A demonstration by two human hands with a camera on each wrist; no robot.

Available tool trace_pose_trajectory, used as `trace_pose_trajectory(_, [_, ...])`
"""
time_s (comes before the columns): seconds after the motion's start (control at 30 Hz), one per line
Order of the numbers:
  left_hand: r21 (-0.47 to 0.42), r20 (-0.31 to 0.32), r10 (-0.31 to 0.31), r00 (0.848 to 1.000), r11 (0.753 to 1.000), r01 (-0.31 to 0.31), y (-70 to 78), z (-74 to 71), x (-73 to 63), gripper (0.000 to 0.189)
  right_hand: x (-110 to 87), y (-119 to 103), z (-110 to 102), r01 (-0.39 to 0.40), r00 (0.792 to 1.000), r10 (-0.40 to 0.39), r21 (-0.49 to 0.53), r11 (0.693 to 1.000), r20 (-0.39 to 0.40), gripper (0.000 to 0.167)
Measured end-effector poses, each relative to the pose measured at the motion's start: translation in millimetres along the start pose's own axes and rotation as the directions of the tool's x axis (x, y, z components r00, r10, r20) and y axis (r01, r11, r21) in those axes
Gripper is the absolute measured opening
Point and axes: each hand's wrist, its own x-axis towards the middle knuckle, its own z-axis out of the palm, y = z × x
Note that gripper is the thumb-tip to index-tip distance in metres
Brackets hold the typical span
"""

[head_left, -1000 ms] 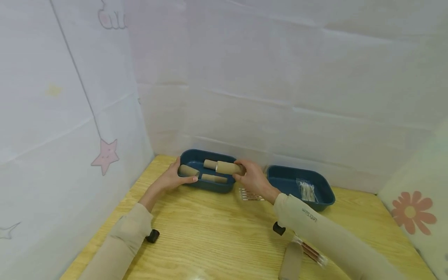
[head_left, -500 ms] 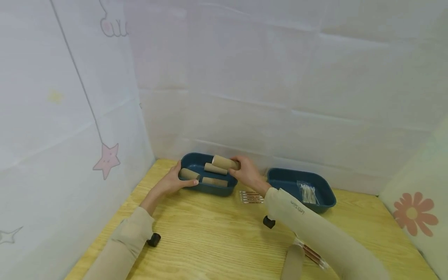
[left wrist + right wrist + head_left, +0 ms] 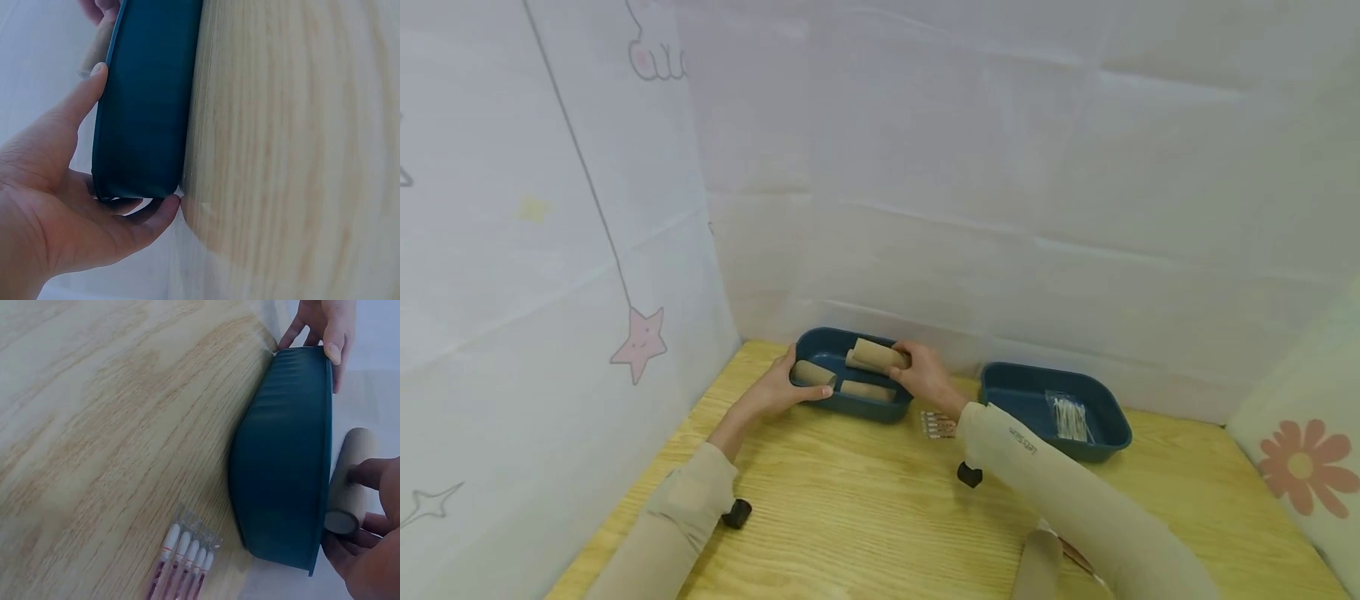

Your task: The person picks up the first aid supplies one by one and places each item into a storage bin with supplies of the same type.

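Note:
My left hand grips the left end of a dark blue plastic tray, thumb over the near rim and fingers round the end wall. In the right hand is a brown cardboard tube, pinched by its right end over the tray's back right part. Below it another tube lies mostly hidden; whether the two touch I cannot tell. One tube lies at the tray's left end and one along its near side. The right wrist view shows thumb and fingers on either side of the held tube.
A second blue tray on the right holds a clear pack of white cotton swabs. Between the trays lies a pack of dark-stemmed swabs. Another cardboard tube and a thin pack lie by the right sleeve.
The tube in my right hand has risen from the tray's right side and shifted left, now over the back tube. My left hand keeps its hold on the tray.

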Motion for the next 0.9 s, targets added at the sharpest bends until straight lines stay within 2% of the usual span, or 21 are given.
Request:
trace_pose_trajectory(0.2, [-0.016,0.01,0.0,1.0,1.0,0.0,2.7,0.9,-1.2,0.132,-1.7,4,2,-0.044,0.999,0.044,0.065,0.997,-0.01,0.056])
trace_pose_trajectory(0.43, [-0.011,0.021,0.005,1.0,1.0,-0.005,6.6,-0.2,-1.2,0.131,-13.0,6,-6,-0.006,0.998,0.016,0.148,0.989,-0.068,0.04])
trace_pose_trajectory(0.67, [0.014,0.029,-0.013,1.0,1.0,0.013,5.8,-3.2,1.7,0.132,-23.3,-2,-21,0.017,0.996,-0.008,0.099,0.995,-0.089,0.035])
trace_pose_trajectory(0.9, [-0.017,0.028,-0.004,1.0,1.0,0.005,-0.2,0.3,8.1,0.134,-36.9,-15,-37,0.048,0.997,-0.042,0.084,0.995,-0.067,0.031])
